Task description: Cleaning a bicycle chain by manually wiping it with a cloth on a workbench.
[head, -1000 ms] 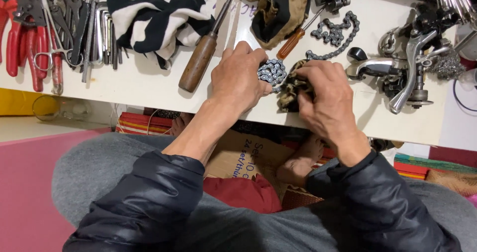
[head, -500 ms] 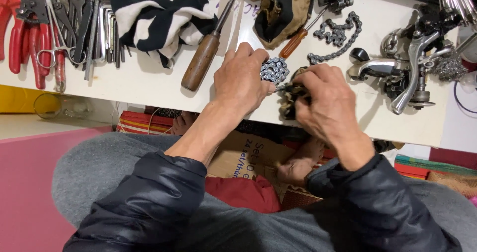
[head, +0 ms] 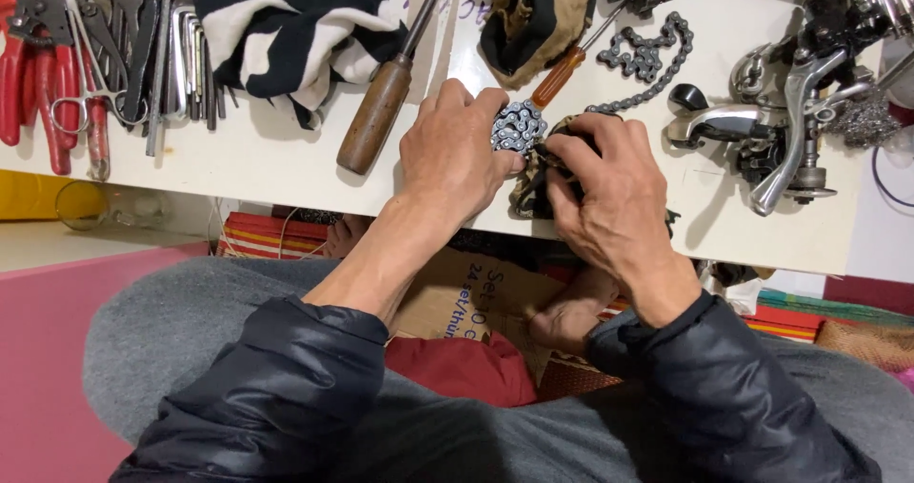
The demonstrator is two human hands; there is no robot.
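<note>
Both hands are busy at the near edge of the desk [head: 286,174]. The left hand [head: 457,155] pinches a coiled bundle of bike chain [head: 517,126], while the right hand [head: 614,197] is closed on a dark patterned rag [head: 529,186] pressed against it. It looks like cleaning mid-way; the next rub needs the coil held steady. A wooden-handled tool [head: 376,112] lies just left.

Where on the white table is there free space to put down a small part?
Bare table lies between the wooden-handled tool and the red pliers, below the striped cloth. Around both hands, left and right, and the chain, it is crowded.
</note>
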